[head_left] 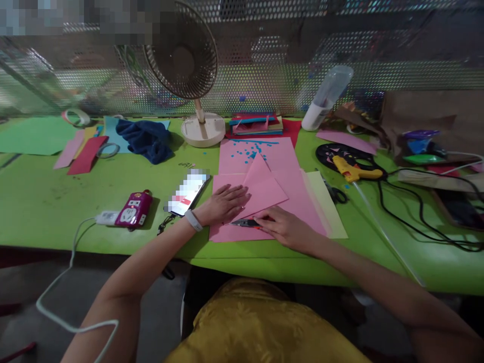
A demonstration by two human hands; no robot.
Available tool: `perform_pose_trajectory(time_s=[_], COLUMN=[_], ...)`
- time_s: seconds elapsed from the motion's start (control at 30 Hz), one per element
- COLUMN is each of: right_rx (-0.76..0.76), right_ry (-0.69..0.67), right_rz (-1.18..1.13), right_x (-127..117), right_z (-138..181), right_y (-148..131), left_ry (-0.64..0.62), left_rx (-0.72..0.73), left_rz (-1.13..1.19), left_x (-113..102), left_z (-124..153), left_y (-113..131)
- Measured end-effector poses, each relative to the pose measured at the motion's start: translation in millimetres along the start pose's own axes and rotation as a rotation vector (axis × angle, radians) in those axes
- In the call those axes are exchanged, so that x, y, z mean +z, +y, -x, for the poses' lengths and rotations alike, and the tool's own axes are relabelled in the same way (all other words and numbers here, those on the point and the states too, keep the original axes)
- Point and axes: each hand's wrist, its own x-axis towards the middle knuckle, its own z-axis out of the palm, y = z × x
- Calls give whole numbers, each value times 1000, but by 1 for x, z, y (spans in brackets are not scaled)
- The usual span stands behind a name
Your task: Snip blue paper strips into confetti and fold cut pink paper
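Observation:
My left hand (228,202) lies flat, fingers stretched out, on the left part of a folded pink sheet of paper (266,185). The fold forms a pointed shape with its tip away from me. My right hand (282,227) is closed around a utility knife (245,223), dark with a red part, its tip pointing left. The knife lies along the near edge of the folded sheet, just below my left hand. Beneath are more pink sheets (230,233) and a pale yellow sheet (330,209). Small blue paper bits (247,152) are scattered on the pink paper beyond.
A phone (188,192) and a purple power adapter (133,209) lie to the left. Behind stand a fan (203,130) and a clear bottle (327,96). To the right are black scissors (336,194) and a yellow glue gun (355,171) with trailing cords.

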Motion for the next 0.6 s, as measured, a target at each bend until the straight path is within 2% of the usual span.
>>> perform_pose_trajectory(time_s=[0.33, 0.6], right_rx=[24, -98], right_ry=[-44, -48], right_rz=[129, 35], right_x=[4, 3], right_z=[-2, 9], right_y=[-6, -9], left_ry=[-1, 6], left_rx=[2, -20], left_rz=[-16, 26], left_x=[0, 0], left_z=[0, 0], left_y=[-1, -2])
